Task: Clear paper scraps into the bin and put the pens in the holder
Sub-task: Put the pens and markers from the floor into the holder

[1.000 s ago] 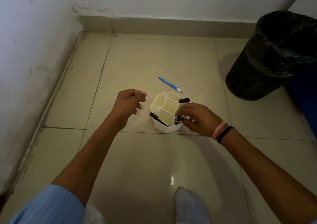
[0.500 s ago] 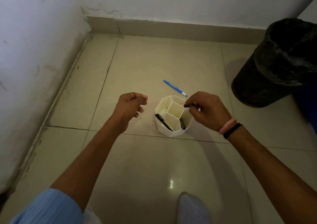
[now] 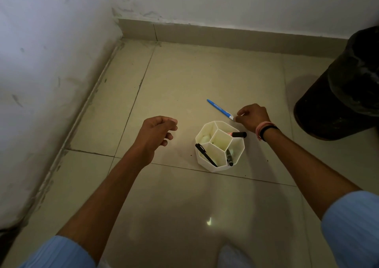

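A white honeycomb pen holder (image 3: pixel 213 168) stands on the tiled floor. A black pen (image 3: pixel 206 158) leans in its front compartment. A short black marker (image 3: pixel 229 158) sits in the right one, and a black-capped marker (image 3: pixel 239 134) pokes over the far right rim. Just beyond the holder a blue pen (image 3: pixel 218 108) lies on the floor. My right hand (image 3: pixel 253 116) is at the pen's near white end, thumb and forefinger pinched on the tip. My left hand (image 3: pixel 156 131) hovers left of the holder, loosely curled and holding nothing. No paper scraps show on the floor.
A black bin (image 3: pixel 338 103) lined with a black bag stands at the right, close to my right hand. Walls meet in a corner at the back left. A grey-socked foot (image 3: pixel 233 257) is at the bottom edge.
My right hand let go of the black-capped marker at the holder and moved away to the blue pen's tip. The left hand stayed almost still.
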The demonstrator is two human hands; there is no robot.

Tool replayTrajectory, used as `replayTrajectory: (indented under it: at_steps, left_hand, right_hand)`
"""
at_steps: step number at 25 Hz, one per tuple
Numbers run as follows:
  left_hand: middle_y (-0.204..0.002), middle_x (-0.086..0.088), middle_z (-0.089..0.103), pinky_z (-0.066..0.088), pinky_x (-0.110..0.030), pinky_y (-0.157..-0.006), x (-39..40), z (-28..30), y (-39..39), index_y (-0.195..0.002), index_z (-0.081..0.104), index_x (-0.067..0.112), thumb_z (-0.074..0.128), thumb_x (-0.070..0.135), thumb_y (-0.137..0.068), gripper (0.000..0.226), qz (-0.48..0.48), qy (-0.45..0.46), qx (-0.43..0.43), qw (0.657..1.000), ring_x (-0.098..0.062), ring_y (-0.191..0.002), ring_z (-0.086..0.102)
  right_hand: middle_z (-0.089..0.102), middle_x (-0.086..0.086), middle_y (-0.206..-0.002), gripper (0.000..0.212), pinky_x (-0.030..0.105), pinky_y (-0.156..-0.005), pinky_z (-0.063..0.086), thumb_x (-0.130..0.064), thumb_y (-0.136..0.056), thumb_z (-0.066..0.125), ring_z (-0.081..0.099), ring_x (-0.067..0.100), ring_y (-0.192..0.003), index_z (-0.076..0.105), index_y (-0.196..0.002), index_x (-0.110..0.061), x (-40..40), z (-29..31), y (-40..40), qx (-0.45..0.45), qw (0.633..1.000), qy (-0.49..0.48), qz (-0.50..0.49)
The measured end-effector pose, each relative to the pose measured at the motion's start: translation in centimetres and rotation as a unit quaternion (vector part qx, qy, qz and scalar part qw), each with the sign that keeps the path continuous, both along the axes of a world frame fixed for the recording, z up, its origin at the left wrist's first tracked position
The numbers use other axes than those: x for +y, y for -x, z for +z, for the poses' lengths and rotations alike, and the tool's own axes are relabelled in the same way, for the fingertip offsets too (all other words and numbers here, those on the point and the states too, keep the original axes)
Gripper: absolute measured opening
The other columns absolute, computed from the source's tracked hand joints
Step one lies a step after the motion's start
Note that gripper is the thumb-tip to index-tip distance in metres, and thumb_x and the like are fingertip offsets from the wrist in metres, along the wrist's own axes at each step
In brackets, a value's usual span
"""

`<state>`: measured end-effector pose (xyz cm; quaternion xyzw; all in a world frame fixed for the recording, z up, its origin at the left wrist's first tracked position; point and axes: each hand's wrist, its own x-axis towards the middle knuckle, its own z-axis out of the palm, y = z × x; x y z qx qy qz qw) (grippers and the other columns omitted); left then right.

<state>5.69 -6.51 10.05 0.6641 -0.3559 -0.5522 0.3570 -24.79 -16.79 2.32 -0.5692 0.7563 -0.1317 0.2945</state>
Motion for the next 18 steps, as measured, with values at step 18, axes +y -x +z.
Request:
replayTrajectory:
  at_steps: [18]
  left_hand:
    - [-0.096,-0.007,0.073,0.044,-0.026,-0.057,-0.3,-0.1,1.3,-0.111,0.072,0.007,0.061,0.015,-0.096,0.020,0.005,-0.008,0.015,1.000,-0.015,-0.067,0.057]
  right_hand:
    - [0.066,0.004,-0.065,0.015,0.022,-0.051,0.042,-0.003,-0.081,0.061,0.051,0.010,-0.054,0.074,-0.078,0.004,1.3,11.2,-3.0,-0.284,0.931,0.209,0.093]
